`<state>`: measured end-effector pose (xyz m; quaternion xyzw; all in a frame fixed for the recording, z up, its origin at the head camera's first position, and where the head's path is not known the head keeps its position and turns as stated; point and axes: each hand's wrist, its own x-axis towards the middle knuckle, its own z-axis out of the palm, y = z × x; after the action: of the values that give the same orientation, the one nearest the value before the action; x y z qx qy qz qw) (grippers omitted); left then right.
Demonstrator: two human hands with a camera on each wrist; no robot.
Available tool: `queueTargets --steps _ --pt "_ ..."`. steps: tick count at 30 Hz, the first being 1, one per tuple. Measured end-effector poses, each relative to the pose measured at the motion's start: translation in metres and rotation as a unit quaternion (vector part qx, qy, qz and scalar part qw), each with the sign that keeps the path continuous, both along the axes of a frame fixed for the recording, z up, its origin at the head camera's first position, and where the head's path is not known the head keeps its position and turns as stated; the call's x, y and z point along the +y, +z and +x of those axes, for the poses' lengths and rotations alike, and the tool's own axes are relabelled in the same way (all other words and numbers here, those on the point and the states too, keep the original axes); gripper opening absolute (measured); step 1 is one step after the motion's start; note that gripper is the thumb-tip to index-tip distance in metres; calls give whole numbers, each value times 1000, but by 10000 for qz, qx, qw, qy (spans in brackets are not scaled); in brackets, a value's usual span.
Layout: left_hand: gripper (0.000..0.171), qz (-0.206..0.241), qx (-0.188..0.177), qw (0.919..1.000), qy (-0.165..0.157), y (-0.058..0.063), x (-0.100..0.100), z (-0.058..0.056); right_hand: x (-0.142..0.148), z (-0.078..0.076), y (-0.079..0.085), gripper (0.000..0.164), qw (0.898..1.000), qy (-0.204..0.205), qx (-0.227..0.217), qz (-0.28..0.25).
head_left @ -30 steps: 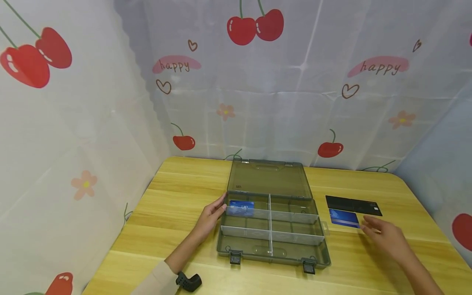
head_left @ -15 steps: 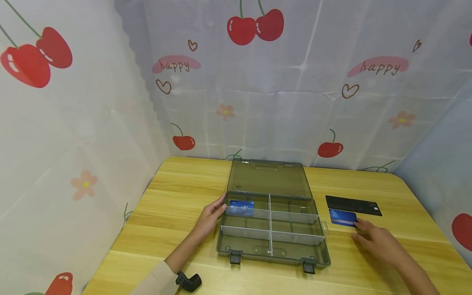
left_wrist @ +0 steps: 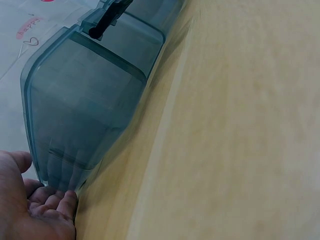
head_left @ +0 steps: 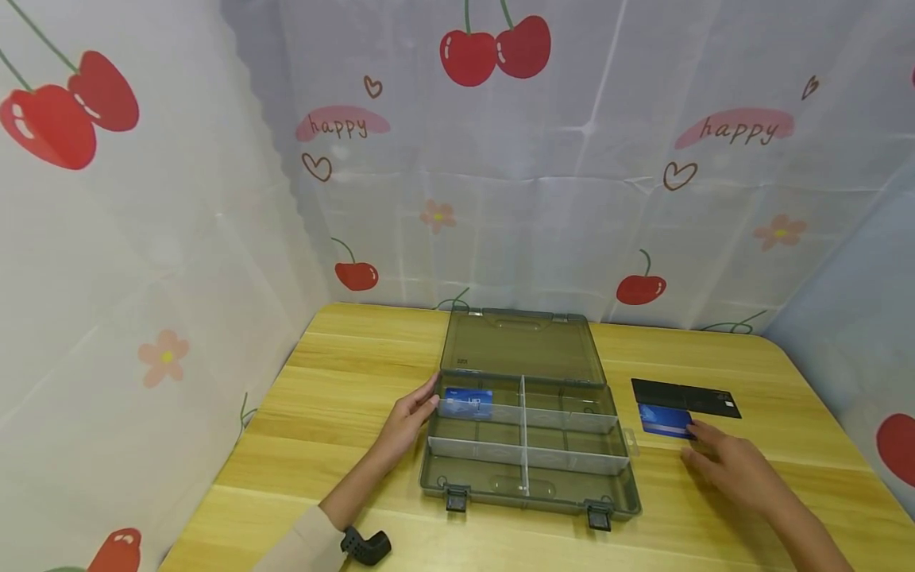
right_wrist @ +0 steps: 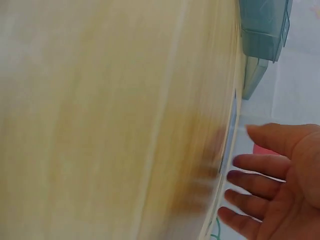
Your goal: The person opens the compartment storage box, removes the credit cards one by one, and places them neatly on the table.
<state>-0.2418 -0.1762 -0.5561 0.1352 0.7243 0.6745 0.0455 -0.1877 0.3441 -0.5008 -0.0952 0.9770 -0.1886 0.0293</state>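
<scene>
A smoky grey plastic organizer box (head_left: 525,458) lies with its lid (head_left: 525,343) folded back. In its far left compartment sits a blue card (head_left: 468,403). My left hand (head_left: 403,425) grips the box's left side near the back corner; in the left wrist view the curled fingers meet the wall and the thumb is by the rim. At the right, my right hand (head_left: 732,465) has its index fingertip on the right end of another blue card (head_left: 665,421), which lies flat on the table. The right fingers (right_wrist: 257,184) are spread and fairly straight.
Just behind the second blue card lies a dark flat strip, perhaps black cards (head_left: 686,399). White dividers (head_left: 525,433) split the box into several compartments. Two dark latches (head_left: 456,499) hang at its front edge. A cherry-printed curtain (head_left: 529,199) stands behind the wooden table (head_left: 357,349).
My right hand has moved left from beside the second blue card onto its right end, and the card has barely shifted. The left hand and the box stay put.
</scene>
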Motion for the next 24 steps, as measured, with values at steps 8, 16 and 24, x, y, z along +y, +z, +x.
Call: queueTargets --steps 8,16,24 --pt "55 43 1 10000 29 1 2 1 -13 6 32 42 9944 -408 594 -771" --pt "56 107 -18 9999 32 1 3 0 -43 9 69 53 9760 -544 -215 -2097" --pt "55 87 -24 9999 64 1 2 1 -73 5 97 56 9405 -227 -836 -3284"
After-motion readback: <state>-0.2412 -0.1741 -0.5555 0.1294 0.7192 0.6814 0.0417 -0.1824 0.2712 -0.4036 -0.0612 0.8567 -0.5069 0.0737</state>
